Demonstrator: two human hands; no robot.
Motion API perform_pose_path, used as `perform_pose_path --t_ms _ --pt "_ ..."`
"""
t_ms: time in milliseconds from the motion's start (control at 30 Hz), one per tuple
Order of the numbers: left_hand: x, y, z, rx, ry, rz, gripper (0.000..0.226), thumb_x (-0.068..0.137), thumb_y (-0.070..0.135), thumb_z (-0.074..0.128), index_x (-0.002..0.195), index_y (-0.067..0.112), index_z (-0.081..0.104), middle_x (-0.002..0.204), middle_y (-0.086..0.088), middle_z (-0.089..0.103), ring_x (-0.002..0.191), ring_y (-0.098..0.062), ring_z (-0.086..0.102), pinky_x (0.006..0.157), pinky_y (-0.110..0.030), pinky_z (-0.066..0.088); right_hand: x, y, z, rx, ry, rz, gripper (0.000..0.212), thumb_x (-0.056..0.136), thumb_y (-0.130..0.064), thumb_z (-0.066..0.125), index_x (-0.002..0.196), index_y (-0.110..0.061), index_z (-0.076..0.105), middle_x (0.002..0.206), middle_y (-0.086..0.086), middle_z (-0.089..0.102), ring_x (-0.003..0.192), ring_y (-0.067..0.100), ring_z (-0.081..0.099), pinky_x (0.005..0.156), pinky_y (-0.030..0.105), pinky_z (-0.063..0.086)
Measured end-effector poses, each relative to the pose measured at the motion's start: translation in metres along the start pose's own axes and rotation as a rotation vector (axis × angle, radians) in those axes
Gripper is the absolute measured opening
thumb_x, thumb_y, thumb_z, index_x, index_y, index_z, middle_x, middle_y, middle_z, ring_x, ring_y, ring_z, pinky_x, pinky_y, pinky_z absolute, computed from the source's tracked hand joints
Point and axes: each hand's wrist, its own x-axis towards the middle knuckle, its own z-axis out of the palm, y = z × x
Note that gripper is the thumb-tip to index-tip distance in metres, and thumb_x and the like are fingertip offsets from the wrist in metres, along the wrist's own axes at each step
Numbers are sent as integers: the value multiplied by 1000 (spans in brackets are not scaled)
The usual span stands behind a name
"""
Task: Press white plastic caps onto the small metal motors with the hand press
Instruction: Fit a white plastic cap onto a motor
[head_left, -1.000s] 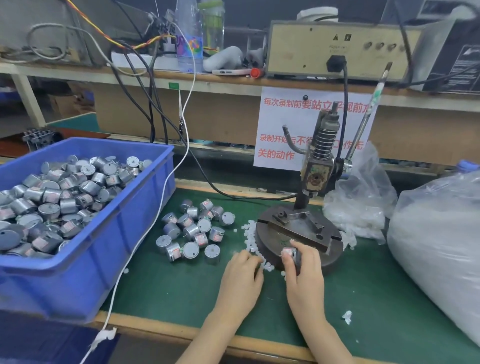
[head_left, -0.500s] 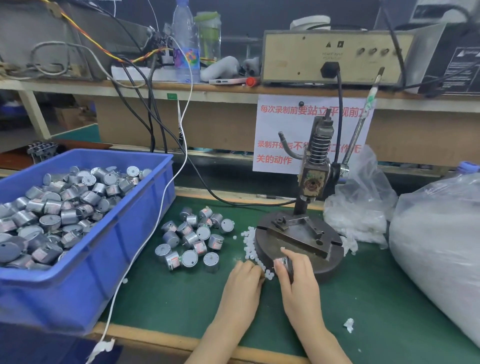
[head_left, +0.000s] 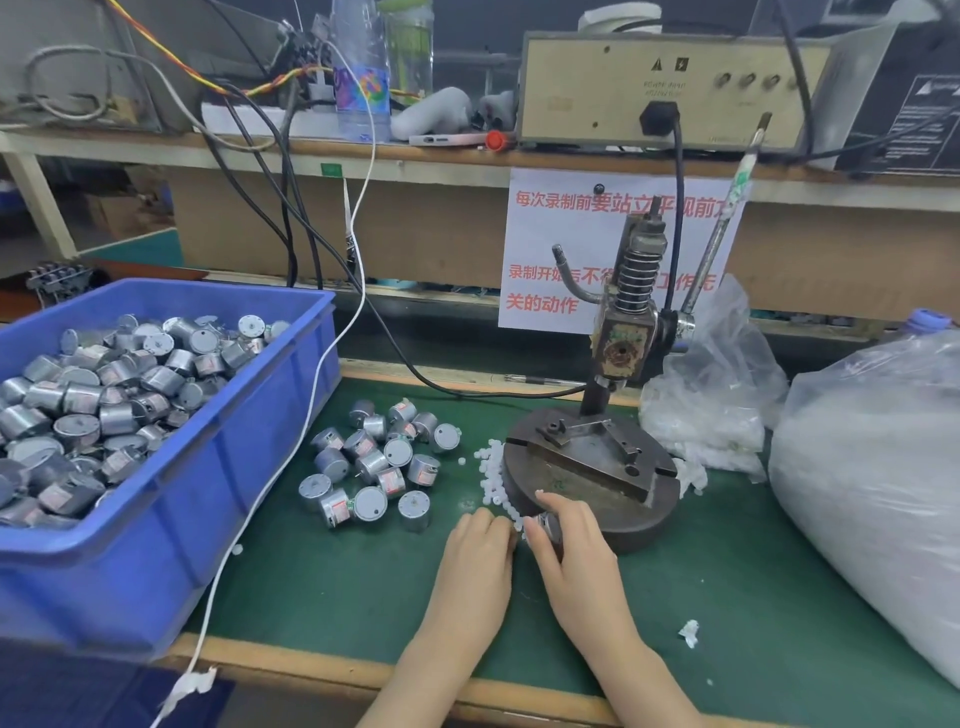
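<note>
My right hand (head_left: 576, 540) grips a small metal motor (head_left: 546, 527) at the front edge of the hand press's round base (head_left: 613, 499). My left hand (head_left: 480, 545) lies beside it with its fingertips at the row of white plastic caps (head_left: 493, 475) that lines the base's left rim; what those fingers hold is hidden. The hand press (head_left: 626, 332) stands behind with its ram raised and its lever (head_left: 719, 228) tilted up to the right. A loose pile of motors (head_left: 374, 462) lies on the green mat (head_left: 363, 597) to the left of the hands.
A blue bin (head_left: 208, 493) full of motors fills the left side. A large clear bag (head_left: 878, 493) of white parts sits at the right and a smaller bag (head_left: 711, 405) behind the press. A white cable (head_left: 291, 452) runs over the bin's edge. A shelf with equipment is behind.
Both hands have stayed at the front of the press base, the right one still holding the motor. The view has shifted slightly.
</note>
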Motion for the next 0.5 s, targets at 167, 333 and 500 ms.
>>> perform_pose_path --t_ms 167,333,500 --pt "1 -2 0 -47 40 -57 19 98 14 37 97 10 56 101 -4 49 96 -19 42 84 -23 31 0 -2 -2 -8 -69 29 37 95 -25 50 131 -15 48 117 -3 51 105 9 50 79 9 27" --pt "0 -4 -4 -172 100 -133 20 95 7 42 102 6 60 101 -6 52 98 -21 45 85 -22 32 0 -2 1 -62 -203 6 43 96 -31 46 138 -19 42 114 -3 47 100 13 53 82 19 36" --pt "-4 -5 -5 -230 45 -69 13 89 20 57 99 15 63 90 8 39 88 -10 36 79 -14 25 2 0 1 -88 -226 8 44 99 -27 42 142 -20 35 111 -5 43 100 13 53 83 21 38"
